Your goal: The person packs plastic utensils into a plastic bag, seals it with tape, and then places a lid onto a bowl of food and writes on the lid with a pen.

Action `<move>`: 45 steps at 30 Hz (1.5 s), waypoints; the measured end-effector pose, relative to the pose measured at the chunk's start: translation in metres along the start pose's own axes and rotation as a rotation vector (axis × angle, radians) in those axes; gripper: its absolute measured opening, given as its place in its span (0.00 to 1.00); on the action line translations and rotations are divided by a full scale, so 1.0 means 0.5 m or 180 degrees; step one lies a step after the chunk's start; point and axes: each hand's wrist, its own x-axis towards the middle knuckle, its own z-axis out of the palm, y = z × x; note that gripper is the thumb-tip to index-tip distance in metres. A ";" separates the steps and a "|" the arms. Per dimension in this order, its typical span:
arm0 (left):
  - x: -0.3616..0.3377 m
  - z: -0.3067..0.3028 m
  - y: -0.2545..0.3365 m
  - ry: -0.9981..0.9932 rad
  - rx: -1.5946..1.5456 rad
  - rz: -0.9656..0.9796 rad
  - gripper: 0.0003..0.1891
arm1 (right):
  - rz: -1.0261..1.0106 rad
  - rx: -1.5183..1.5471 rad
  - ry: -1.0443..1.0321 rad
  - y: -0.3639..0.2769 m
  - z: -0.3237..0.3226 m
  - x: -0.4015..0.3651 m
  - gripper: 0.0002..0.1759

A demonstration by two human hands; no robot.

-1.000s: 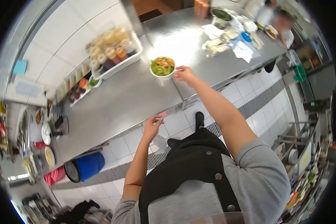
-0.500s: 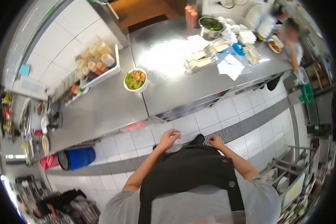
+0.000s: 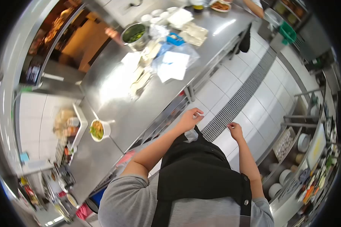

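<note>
My left hand (image 3: 191, 119) is in the air over the floor in front of the apron, its fingers loosely bent and apart, with nothing seen in them. A pale translucent piece (image 3: 191, 135) shows just below it at the apron (image 3: 201, 172). To the right, my right hand (image 3: 235, 131) hangs over the tiles with its fingers curled in, nothing showing in them. Both hands are apart from the steel counter (image 3: 121, 113). On the counter stands a white bowl (image 3: 106, 130) of greens and brownish pieces, beyond my left arm.
Farther along the counter are a steel pot (image 3: 135, 37) of greens, white cups (image 3: 155, 17), plastic bags (image 3: 174, 62) and a food dish (image 3: 220, 5) beside another person's arm (image 3: 254, 7). A floor grate (image 3: 238, 100) runs ahead. Shelves with containers (image 3: 286, 143) stand at the right.
My view and body have turned to the right along the counter, so the bowl sits farther left and lower. Both hands have risen slightly in view; neither has taken hold of anything visible.
</note>
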 end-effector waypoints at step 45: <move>0.809 0.013 0.184 0.0881 0.2934 0.0844 0.22 | 0.1409 0.1937 0.1096 -0.028 -0.184 1.200 0.20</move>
